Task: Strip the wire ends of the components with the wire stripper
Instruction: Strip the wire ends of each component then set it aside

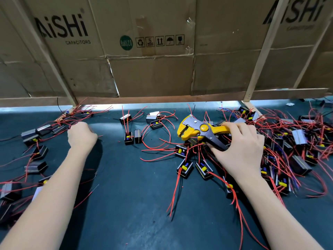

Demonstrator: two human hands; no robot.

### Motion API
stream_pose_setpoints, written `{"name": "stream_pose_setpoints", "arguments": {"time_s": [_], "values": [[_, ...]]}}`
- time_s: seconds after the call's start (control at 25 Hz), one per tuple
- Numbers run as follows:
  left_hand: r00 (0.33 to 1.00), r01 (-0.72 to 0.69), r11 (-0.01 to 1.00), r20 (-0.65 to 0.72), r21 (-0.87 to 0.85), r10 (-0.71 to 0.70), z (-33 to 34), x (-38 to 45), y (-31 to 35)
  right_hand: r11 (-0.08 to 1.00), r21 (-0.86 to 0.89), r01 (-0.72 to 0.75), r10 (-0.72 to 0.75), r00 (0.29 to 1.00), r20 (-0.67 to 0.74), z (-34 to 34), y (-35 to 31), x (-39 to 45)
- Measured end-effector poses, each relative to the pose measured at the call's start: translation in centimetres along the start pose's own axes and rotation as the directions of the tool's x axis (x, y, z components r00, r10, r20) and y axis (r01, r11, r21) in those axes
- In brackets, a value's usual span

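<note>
Two bare forearms reach over the bench. The right hand grips the stripper by its handles, above the components. The left hand pinches thin red wires. These look light and floppy, best held near the end.

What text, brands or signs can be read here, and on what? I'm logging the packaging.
"AiSHi CAPACITORS": left cardboard box.
"RoHS 2.0": green round sticker on the middle box.
"5": stacking symbol, in a row of handling pictograms.
"AiSHi": right cardboard box, partly hidden; the line beneath is blurred.
</note>
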State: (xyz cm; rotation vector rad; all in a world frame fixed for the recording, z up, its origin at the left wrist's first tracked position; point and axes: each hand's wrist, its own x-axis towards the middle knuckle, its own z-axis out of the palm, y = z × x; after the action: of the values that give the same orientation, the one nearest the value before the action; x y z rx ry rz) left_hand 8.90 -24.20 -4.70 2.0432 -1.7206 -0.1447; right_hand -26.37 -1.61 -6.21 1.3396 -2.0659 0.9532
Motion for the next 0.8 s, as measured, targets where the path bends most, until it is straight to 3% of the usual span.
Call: {"name": "stream_pose_setpoints", "arguments": {"time_s": [0.12,0.2,0.24,0.32,0.4,0.48,0.6,0.8], "values": [[0.951,0.12,0.972,0.303,-0.201,-0.055,-2.7,-2.8,1.0,1.0,-0.012,0.005,-0.005,1.0,-0.009,0.1,0.1,0.1],[0.843,0.125,0.908,0.526,-0.4,0.116,-3.0,-6.3,2.6,1.0,-0.01,0.009,-0.009,1.0,-0.009,0.1,0.0,0.0],[0.785,0.079,0.875,0.57,-0.478,0.241,-2.6,-8.0,3.8,1.0,-0.005,0.011,-0.011,1.0,-0.008,0.1,-0.1,0.0],[0.71,-0.203,0.835,0.51,-0.511,0.485,-1.1,-10.8,6.0,1.0,-0.005,0.017,-0.017,1.0,-0.003,0.1,-0.1,-0.1],[0.682,-0.523,0.748,0.326,-0.408,0.655,0.1,-12.5,7.6,1.0,-0.021,0.021,-0.021,1.0,-0.006,0.2,0.0,-0.1],[0.639,-0.692,0.644,0.139,-0.326,0.757,0.6,-13.1,7.9,0.999,-0.033,0.013,-0.013,1.0,-0.011,0.3,0.1,-0.2],[0.563,-0.741,0.501,-0.005,-0.447,0.827,1.5,-13.9,7.5,1.0,0.003,0.029,-0.029,0.999,-0.024,0.3,0.0,-0.1],[0.687,-0.551,0.515,-0.006,-0.657,0.727,2.3,-15.3,8.2,0.994,-0.051,0.094,-0.095,0.995,-0.018,0.4,-1.1,-0.5]]}}
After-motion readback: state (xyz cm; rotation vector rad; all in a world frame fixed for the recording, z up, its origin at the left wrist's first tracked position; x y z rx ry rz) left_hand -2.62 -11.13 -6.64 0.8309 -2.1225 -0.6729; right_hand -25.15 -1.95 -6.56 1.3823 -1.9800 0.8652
